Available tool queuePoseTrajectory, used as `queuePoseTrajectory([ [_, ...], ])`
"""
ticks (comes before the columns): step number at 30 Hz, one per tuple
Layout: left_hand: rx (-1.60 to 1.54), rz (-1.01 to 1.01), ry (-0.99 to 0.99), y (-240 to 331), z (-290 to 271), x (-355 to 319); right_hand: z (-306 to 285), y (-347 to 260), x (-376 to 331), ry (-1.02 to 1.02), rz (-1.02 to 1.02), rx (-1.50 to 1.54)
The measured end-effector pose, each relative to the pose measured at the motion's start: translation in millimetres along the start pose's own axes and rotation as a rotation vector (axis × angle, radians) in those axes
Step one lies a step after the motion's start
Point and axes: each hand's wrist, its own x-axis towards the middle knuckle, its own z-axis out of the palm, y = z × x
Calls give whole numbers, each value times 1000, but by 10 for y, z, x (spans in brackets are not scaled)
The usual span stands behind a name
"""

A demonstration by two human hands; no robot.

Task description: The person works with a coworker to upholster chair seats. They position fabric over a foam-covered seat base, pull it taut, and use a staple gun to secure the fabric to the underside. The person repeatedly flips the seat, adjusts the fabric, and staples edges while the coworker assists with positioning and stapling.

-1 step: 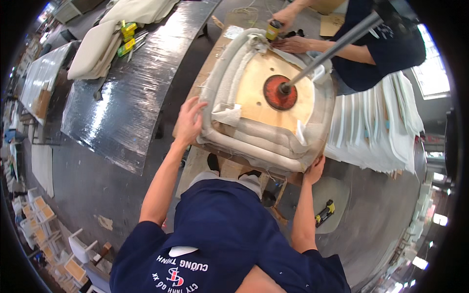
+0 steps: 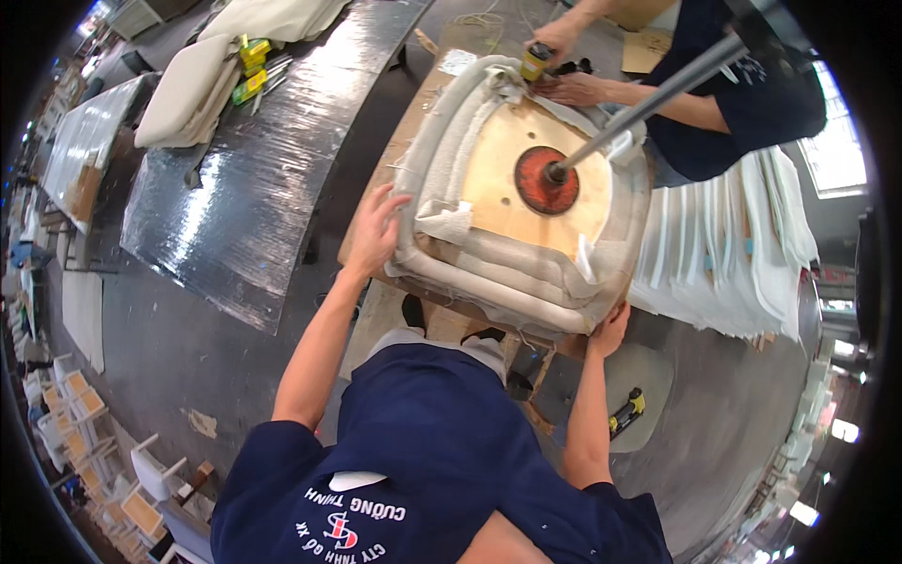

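An upholstered chair seat (image 2: 432,282) lies underside up before me, its grey fabric folded over a pale wooden panel (image 2: 495,179). A red round disc (image 2: 546,180) on a metal rod (image 2: 648,99) rests against the panel. My left hand (image 2: 375,235) is at the seat's left edge, fingers apart, fingertips touching the fabric. At the near right corner, my right hand (image 2: 610,331) is curled round the seat's edge, its fingers partly hidden. Across from me, a co-worker's hand (image 2: 560,36) holds a yellow and black power tool (image 2: 536,62) to the far edge; their other hand (image 2: 573,89) presses beside it.
The seat lies on a wooden work table (image 2: 376,197). A film-covered table (image 2: 235,216) on the left bears stacked cushions (image 2: 183,94) and yellow-green boxes (image 2: 252,70). Pale padded panels (image 2: 719,244) stand in a row to the right. Another yellow and black tool (image 2: 627,412) lies below them.
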Motion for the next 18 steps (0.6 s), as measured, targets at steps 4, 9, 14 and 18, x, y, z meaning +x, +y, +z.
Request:
queuePoseTrajectory([
  [4,-271,-87,-201,-191,52,59,-11,39,46,-18,-40,-9],
  [9,-224,-96,-481,-226,-129,144,-17,13,84,-42,-67,0],
  [14,37,-168,-490,6,-36,184,-52,-36,39,-61,-12,-36],
  [18,376,-142,-394,155,13,133,-20,-75,113,-32,-36,-19],
])
